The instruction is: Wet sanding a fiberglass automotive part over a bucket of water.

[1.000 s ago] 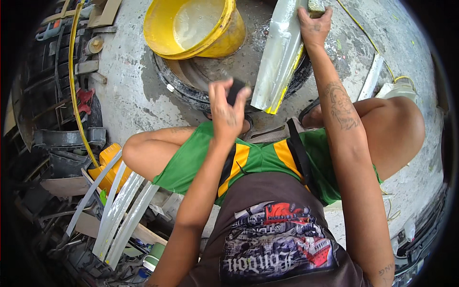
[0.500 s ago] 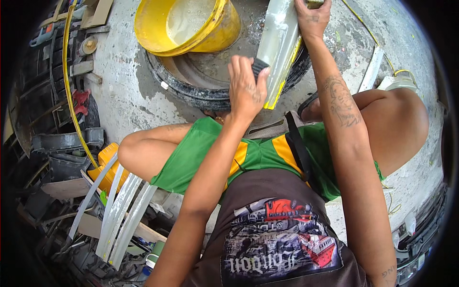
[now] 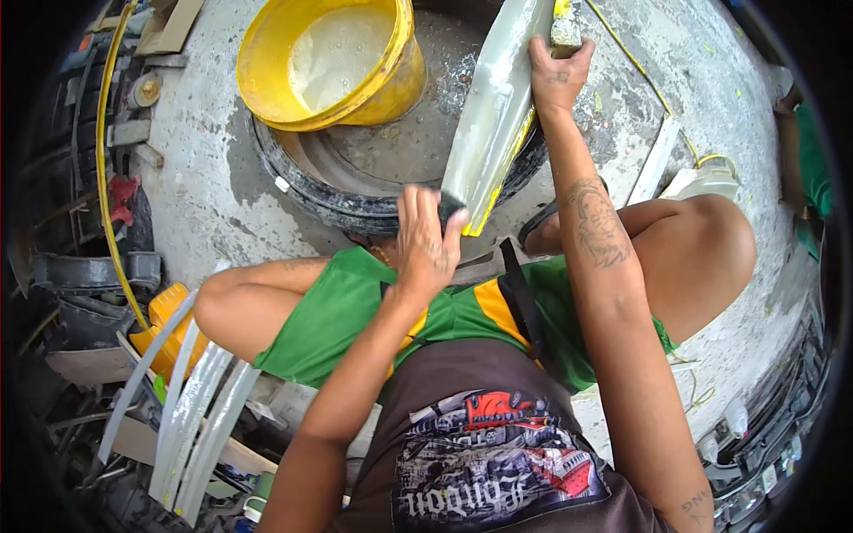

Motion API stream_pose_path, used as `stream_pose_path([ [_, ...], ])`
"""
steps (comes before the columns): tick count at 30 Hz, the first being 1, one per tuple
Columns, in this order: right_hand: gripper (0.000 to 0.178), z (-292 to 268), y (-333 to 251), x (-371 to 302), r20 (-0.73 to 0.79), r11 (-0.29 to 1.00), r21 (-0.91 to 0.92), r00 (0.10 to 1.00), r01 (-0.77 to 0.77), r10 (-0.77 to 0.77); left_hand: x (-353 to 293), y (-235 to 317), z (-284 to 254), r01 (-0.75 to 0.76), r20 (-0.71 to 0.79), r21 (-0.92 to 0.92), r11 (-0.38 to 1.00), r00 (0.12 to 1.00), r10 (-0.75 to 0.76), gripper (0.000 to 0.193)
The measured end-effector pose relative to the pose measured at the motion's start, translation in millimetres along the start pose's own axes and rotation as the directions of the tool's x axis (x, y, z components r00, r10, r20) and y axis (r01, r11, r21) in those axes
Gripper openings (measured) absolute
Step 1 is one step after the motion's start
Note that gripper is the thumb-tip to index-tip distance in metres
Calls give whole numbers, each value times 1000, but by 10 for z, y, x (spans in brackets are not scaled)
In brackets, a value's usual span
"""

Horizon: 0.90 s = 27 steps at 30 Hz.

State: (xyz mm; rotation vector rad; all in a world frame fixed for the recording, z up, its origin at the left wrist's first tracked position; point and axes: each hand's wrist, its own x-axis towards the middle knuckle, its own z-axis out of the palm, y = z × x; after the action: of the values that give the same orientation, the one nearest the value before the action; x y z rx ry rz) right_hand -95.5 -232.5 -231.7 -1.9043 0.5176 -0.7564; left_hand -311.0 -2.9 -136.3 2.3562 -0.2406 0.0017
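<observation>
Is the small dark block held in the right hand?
No, the small dark block is held between the fingers and thumb of the left hand.

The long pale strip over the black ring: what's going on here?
A seated person is handling the long pale strip over the black ring. The left hand holds a dark pad at the strip's near end; the right hand is at its right edge, beside a small block. A yellow bucket of cloudy liquid is to the left.
</observation>
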Motion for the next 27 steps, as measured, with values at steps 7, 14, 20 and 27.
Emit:
stream_pose_path([
  [7, 76, 14, -130, -98, 65, 999, 38, 998, -20, 18, 644, -67, 177, -111, -67, 0, 994, 992, 111, 31],
  [14, 68, -7, -361, -99, 65, 995, 65, 996, -73, 69, 1273, -93, 416, -188, -136, -22, 982, 974, 183, 31],
  [20, 68, -79, -102, -65, 30, 999, -23, 998, -48, 48, 1108, -99, 478, -164, -96, -90, 982, 983, 155, 31],
  [27, 71, -16, -292, -74, 65, 997, 18, 995, -76, 74, 1906, -23, 533, -285, -89, 30, 958, 954, 287, 31],
])
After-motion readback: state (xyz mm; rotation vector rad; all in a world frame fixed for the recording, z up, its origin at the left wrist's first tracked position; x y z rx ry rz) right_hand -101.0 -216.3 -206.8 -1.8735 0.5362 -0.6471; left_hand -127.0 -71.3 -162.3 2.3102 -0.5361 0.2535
